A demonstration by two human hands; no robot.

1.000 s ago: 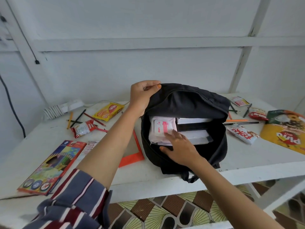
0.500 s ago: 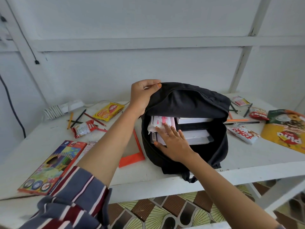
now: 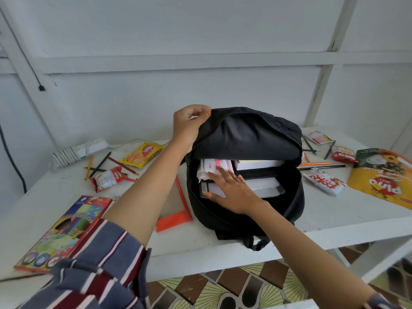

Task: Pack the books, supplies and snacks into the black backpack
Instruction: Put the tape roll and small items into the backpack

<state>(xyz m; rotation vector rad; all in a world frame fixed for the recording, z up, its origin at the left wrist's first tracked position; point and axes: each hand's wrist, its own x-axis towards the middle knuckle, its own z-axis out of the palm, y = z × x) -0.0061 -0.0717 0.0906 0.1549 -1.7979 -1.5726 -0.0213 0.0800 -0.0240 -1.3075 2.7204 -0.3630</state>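
The black backpack (image 3: 249,134) lies on the white table (image 3: 200,241) with its mouth facing me. My left hand (image 3: 189,128) pinches the top flap's edge and holds it up. Inside are stacked books (image 3: 258,165) and, at the left, a white packet with pink print (image 3: 210,167). My right hand (image 3: 231,190) reaches into the opening, its straight fingers pressing on the white packet and the book under it.
Left of the bag: an orange set square (image 3: 176,217), a coloured-pencil box (image 3: 64,228), a red-white snack (image 3: 109,178), a yellow wafer pack (image 3: 142,153), loose pencils (image 3: 100,163), a power strip (image 3: 89,147). Right: a white-red snack (image 3: 324,180), a yellow bag (image 3: 383,177), pencils (image 3: 316,163).
My right hand slid deeper and leftward, pushing the white packet further into the bag. My left hand kept holding the flap up.
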